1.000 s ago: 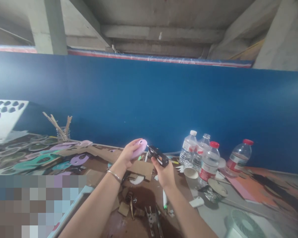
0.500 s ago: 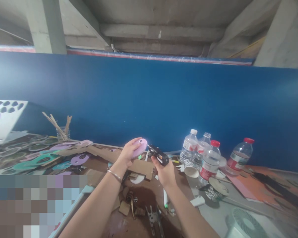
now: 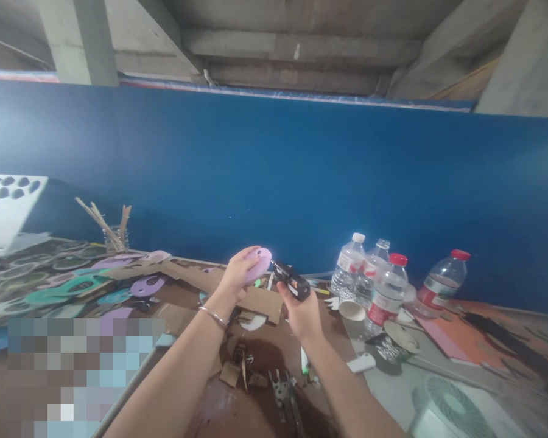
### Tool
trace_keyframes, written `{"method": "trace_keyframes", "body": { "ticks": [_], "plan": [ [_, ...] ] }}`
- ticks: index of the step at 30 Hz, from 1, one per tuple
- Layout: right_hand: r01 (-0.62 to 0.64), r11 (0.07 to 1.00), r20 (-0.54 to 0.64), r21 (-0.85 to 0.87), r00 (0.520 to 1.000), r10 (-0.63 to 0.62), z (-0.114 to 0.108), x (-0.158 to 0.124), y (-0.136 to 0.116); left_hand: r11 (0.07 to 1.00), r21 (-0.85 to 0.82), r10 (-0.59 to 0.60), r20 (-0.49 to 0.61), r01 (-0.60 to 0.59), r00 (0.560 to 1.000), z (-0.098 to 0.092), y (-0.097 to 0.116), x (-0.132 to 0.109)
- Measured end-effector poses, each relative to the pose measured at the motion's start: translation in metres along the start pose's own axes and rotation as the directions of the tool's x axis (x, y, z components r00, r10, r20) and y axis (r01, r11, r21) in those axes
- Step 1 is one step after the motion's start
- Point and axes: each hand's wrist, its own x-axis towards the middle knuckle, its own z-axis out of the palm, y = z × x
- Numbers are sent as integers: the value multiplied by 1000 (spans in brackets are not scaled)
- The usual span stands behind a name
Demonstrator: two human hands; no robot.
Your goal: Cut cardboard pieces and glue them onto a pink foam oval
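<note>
Raised over the table, my left hand [image 3: 235,274] grips a flat, rounded purple piece [image 3: 261,263] with a small dark hole in it. My right hand [image 3: 302,313] is closed round a black glue gun [image 3: 292,281]. The gun's nozzle points left at the purple piece's edge; whether the two touch I cannot tell. Below my hands lie a strip of cardboard [image 3: 260,302] and a white curved scrap [image 3: 254,323]. Pliers [image 3: 281,389] rest on the brown table [image 3: 219,404] between my forearms.
Several plastic bottles [image 3: 387,298] stand at the right, beside a paper cup [image 3: 352,311]. A small fan [image 3: 456,404] lies at the lower right. Purple and green cut-outs [image 3: 66,289] are heaped at the left, near a jar of sticks [image 3: 116,237]. A blue wall [image 3: 274,158] rises behind.
The purple piece in my left hand has turned slightly and its hole sits further left. The glue gun stays close to its edge. The view has shifted a little.
</note>
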Motion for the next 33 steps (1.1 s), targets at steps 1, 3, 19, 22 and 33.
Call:
{"method": "trace_keyframes", "body": {
  "ticks": [1, 3, 19, 22, 33],
  "plan": [
    [-1, 1000, 3, 3, 1000, 1, 0, 0, 0, 1000, -2, 2, 0, -2, 1000, 0, 0, 0],
    [-6, 1000, 6, 4, 1000, 6, 0, -1, -1, 1000, -10, 8, 4, -7, 1000, 0, 0, 1],
    [-4, 1000, -9, 7, 1000, 4, 3, -1, -3, 1000, -11, -2, -70, 2, 998, 6, -2, -2],
    [-5, 1000, -7, 12, 1000, 5, 3, -1, -3, 1000, 2, 1, -84, -1, 996, 7, -3, -2],
    [-16, 1000, -33, 17, 999, 16, 4, -1, -4, 1000, -10, -14, -110, 12, 994, 7, -10, 4]
  ]
}}
